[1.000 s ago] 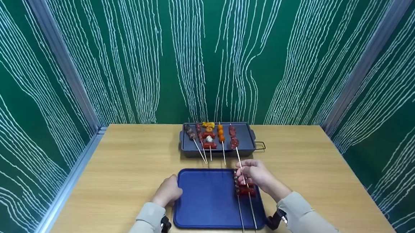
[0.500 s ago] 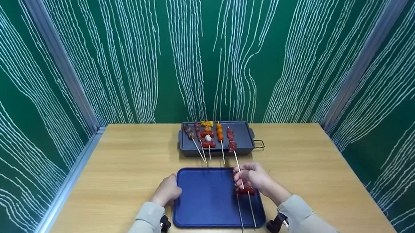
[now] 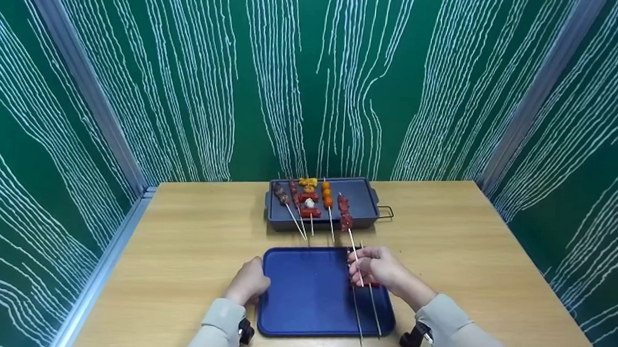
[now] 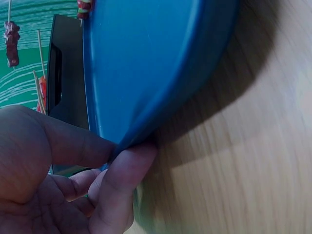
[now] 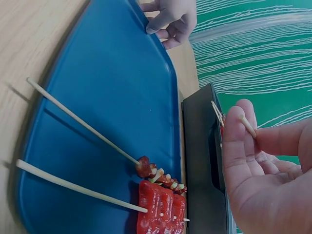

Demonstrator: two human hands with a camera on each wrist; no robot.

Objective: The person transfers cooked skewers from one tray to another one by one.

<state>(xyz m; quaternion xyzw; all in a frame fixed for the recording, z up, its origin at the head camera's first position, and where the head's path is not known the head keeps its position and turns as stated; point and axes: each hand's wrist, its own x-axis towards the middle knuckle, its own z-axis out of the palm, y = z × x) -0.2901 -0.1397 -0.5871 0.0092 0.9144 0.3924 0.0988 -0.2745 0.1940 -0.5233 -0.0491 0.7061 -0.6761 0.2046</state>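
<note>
My right hand point(image 3: 381, 269) pinches the bare stick of a dark red meat skewer point(image 3: 344, 213) between thumb and fingers. Its meat end hangs over the front part of the grey grill pan; the left wrist view shows that meat point(image 4: 11, 44) raised in the air. With thumb and fingers my left hand point(image 3: 248, 281) grips the left rim of the blue tray point(image 3: 307, 297). On the tray's right side lie a red sausage skewer point(image 5: 158, 207) and a thinner skewer of meat and green pieces point(image 5: 161, 175). In the head view my right hand partly covers both.
On the grill pan point(image 3: 364, 198), behind the tray, lie several skewers, including an orange ball skewer point(image 3: 327, 195) and a mixed skewer point(image 3: 310, 197). Their sticks overhang its front edge. A wire handle point(image 3: 386, 212) juts from its right side. Green walls enclose the wooden table point(image 3: 193, 231).
My right hand has drawn the meat skewer a little toward me, bringing its meat nearer the grill pan's front edge. My left hand keeps its grip on the tray rim.
</note>
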